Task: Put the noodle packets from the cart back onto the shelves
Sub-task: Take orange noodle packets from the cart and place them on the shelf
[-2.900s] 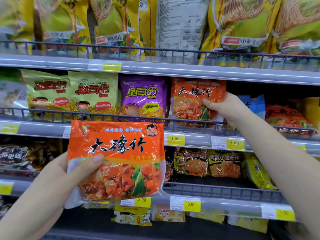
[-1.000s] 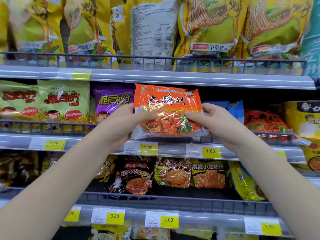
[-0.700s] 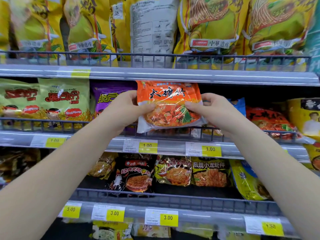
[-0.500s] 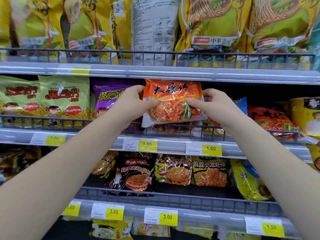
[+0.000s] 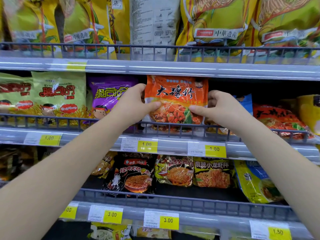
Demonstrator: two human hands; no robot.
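From the head view, both hands hold one orange noodle packet (image 5: 175,99) upright at the middle shelf (image 5: 166,144), its lower edge tucked behind the grey wire rail (image 5: 69,121) that fronts the shelf. The left hand (image 5: 133,104) grips the packet's left edge, thumb on the face and fingers (image 5: 138,87) curled round behind — clamped on the wrapper. The right hand (image 5: 223,108) does the same on the right edge, thumb pressed to the front. The packet stands between a purple packet (image 5: 107,94) on its left and a blue packet (image 5: 244,103) just behind the right hand. I judge this placement nearly done: the packet sits in its slot and only needs releasing. The cart is not in view, so how many packets remain cannot be told — the dark gap behind the right hand suggests room for more.
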